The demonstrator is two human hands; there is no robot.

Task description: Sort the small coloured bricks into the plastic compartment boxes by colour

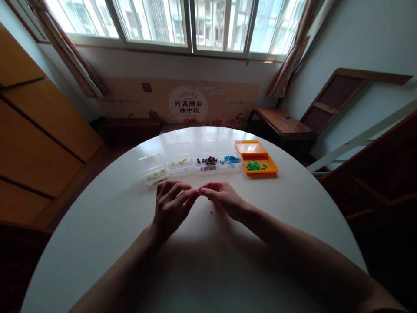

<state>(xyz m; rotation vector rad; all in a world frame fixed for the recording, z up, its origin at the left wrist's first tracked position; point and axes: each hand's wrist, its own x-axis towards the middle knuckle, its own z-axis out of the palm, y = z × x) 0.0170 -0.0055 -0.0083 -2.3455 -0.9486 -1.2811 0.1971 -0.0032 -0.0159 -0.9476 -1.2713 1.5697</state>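
Bare forearms (119,263): lying nearest the camera, reaching in from the lower corners and converging toward the middle.
White round worktop (104,208): spreading beneath both arms and carrying a row of boxes along its far side.
Pale yellow: small pieces (157,175) are sitting in the leftmost clear plastic box (150,163), its lid standing open behind.
Left hand (172,203): curling its fingers, with thumb and forefinger tips meeting those of the other hand; whether they are gripping anything, I cannot tell.
Yellow: a few short pieces (183,161) are lying in the second clear plastic box (178,152).
Dark brown: a heap of small pieces (210,161) is filling part of the third clear plastic box (205,150).
Loose piece (211,212): tiny and pale, resting on the worktop just on the near side of the fingertips.
Right hand (224,198): pinching thumb against forefinger, touching the left fingertips; anything between them is staying too small to make out.
Blue: small pieces (230,160) are crowding the fourth clear plastic box (230,148).
Green: small pieces (254,166) are lying in the open orange plastic box (271,162), farthest right.
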